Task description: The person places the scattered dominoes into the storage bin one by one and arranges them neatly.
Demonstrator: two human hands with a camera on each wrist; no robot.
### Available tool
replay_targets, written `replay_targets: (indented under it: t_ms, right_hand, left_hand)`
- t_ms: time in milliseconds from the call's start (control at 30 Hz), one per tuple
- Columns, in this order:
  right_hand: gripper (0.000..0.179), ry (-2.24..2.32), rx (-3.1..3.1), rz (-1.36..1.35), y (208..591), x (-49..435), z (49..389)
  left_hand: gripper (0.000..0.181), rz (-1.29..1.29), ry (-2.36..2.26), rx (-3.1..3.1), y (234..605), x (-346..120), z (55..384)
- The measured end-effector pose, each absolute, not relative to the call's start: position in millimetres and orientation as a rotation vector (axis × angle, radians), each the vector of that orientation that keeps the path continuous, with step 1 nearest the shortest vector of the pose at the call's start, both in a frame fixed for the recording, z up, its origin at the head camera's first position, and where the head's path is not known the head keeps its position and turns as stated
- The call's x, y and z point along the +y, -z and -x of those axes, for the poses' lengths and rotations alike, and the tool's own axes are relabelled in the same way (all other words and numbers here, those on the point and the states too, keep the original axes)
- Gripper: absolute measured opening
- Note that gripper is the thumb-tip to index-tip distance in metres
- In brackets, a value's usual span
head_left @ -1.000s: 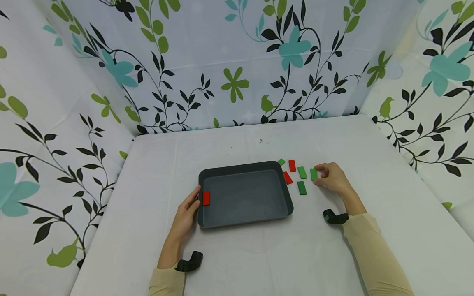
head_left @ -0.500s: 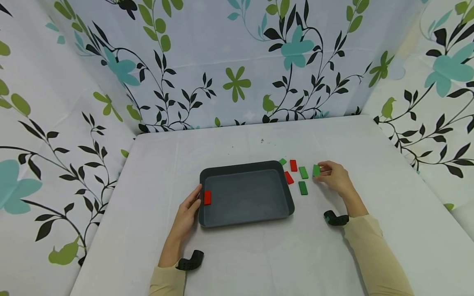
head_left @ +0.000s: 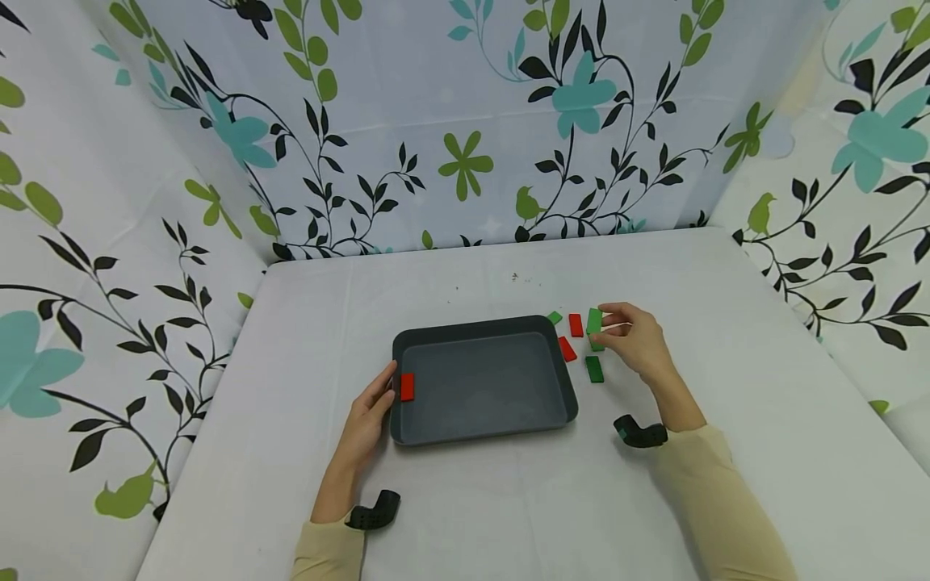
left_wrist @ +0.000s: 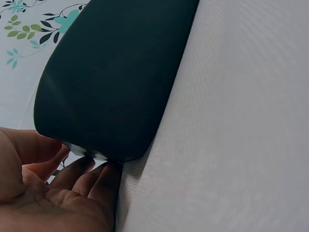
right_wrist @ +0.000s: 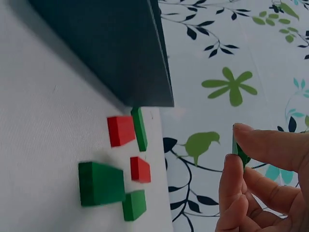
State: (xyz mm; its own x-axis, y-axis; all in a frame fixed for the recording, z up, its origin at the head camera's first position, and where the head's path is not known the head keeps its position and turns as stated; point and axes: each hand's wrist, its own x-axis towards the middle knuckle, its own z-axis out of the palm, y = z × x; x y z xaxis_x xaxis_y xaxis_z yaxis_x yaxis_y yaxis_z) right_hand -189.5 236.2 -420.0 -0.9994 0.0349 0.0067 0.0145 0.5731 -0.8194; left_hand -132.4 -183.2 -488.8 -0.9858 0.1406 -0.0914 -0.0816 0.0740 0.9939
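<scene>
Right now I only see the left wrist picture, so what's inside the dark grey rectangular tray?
Observer: One flat red rectangular block, at the end of the tray beside the left hand.
Operator: Ooh, and what's the other hand got?
Observer: The right hand pinches a flat green rectangular block in the air.
Operator: Are there any more blocks?
Observer: Yes, five lie on the white tabletop, past the tray's other end: two red blocks and three green blocks.
</scene>
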Motion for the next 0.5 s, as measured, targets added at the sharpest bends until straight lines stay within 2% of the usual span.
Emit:
replay_targets:
  t_ms: [500]
  right_hand:
    - [0.050, -1.598, -2.670, -0.255, 413.0, 158.0, 195.7]
  left_hand:
    - [0.050, -0.070, -2.039, 2.171, 488.8, -182.6, 132.8]
